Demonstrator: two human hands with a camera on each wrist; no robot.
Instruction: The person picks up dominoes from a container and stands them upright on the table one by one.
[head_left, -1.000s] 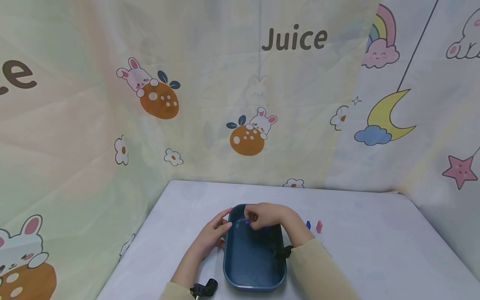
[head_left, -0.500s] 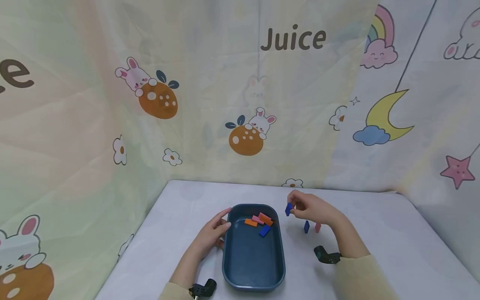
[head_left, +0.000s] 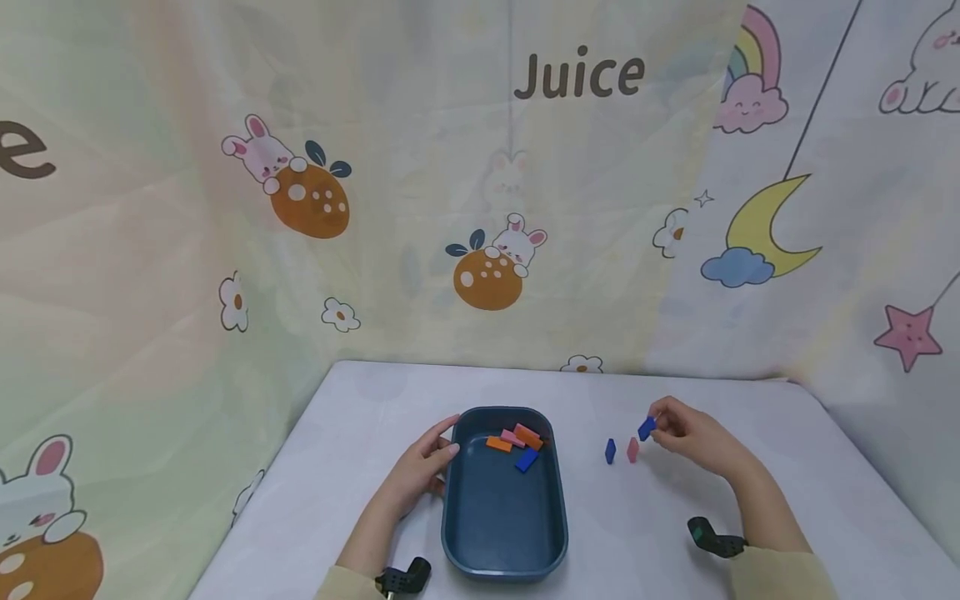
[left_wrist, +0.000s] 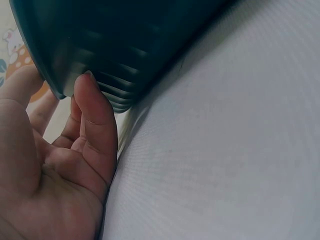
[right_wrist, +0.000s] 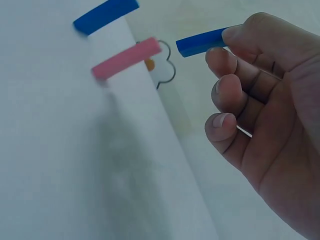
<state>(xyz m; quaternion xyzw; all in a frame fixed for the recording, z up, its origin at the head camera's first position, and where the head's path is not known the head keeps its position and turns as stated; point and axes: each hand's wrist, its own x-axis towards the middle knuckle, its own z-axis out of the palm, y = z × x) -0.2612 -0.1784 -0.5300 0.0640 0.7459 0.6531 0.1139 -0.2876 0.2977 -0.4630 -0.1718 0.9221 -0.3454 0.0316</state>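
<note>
My right hand pinches a blue domino block between thumb and index finger, just right of two standing blocks. These are a pink domino block and, to its left, another blue domino block, both upright on the table. The left hand rests against the left side of a dark blue tray, thumb at the rim and other fingers along the outer wall. Inside the tray's far end lie several blocks: an orange block, pink and orange ones beside it, and a blue block.
The white table carries the tray in front of me, with the standing blocks to its right. A printed cloth backdrop rises behind the table's far edge. Small black cameras sit on both wrists.
My right hand has come out of the tray with a blue domino block and moved right, past the two standing blocks. The left hand and tray stay put.
</note>
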